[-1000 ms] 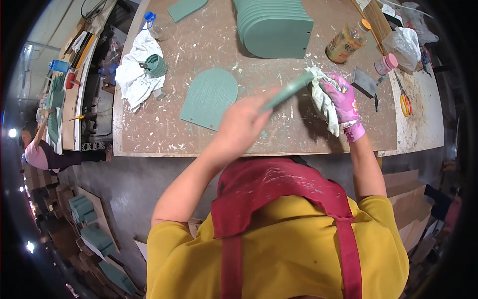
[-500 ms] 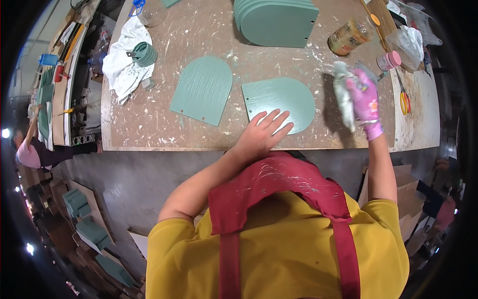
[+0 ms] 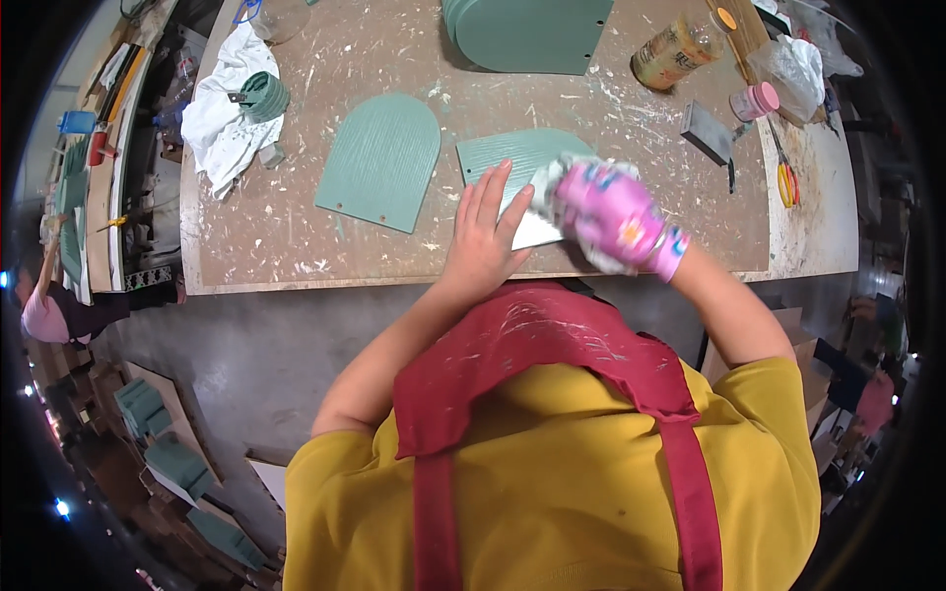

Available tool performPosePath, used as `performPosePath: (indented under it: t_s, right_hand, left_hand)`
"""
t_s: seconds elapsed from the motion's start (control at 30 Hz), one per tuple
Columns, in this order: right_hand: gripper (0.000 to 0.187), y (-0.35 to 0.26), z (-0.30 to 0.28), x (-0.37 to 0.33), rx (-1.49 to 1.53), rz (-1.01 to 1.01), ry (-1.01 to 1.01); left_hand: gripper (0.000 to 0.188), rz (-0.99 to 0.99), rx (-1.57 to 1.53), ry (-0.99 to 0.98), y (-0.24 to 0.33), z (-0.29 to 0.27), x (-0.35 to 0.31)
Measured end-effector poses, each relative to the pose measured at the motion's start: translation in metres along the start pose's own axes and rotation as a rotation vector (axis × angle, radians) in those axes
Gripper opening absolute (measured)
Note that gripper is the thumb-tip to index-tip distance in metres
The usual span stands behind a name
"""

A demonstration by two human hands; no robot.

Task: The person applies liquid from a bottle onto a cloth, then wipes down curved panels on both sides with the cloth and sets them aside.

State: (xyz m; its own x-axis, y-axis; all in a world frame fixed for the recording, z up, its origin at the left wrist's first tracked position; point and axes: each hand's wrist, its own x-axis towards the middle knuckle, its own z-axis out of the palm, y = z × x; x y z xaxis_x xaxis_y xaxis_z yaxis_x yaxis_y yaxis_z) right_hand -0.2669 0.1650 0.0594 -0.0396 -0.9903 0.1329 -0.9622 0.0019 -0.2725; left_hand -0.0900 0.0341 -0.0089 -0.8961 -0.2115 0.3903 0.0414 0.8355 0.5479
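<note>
- Green, arched and ribbed, the panel (image 3: 512, 163) I am working on lies flat near the front edge of the bench (image 3: 296, 246), right in front of me.
- My left hand (image 3: 481, 234) is bare and rests flat on that panel, fingers spread and pointing away from me; its grip is splayed wide, pinching nothing.
- My right hand (image 3: 616, 212) wears a pink glove and is pressed down on the near right part of the same panel, with a bunched white cloth (image 3: 552, 187) under it. The hand is blurred, so I cannot tell how tightly its grip closes on the cloth.
- A second green arched panel (image 3: 379, 163) lies flat just to the left, apart from mine, with two small holes near its straight edge.
- Farther away, a stack of green panels (image 3: 532, 34) sits at the far middle of the bench.
- On the far left lies a crumpled white rag (image 3: 222, 113) with a green roll (image 3: 264, 96) on it.
- To the far right stand a yellow bottle (image 3: 675, 54) on its side, a small pink jar (image 3: 754, 100), a grey block (image 3: 707, 133) and orange-handled scissors (image 3: 786, 182).
- My yellow shirt and red apron fill the near part of the view.
</note>
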Motion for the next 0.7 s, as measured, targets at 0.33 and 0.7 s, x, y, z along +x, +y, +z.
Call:
performPosePath:
  t_s: [0.33, 0.7]
  right_hand:
    - [0.026, 0.107, -0.014, -0.094, 0.649, 0.8, 0.543]
    - [0.043, -0.002, 0.015, 0.003, 1.046, 0.617, 0.12]
  left_hand:
    - [0.04, 0.085, -0.022, 0.12, 0.003, -0.069, 0.029]
    - [0.036, -0.948, -0.634, 0.441, -0.131, -0.147, 0.008]
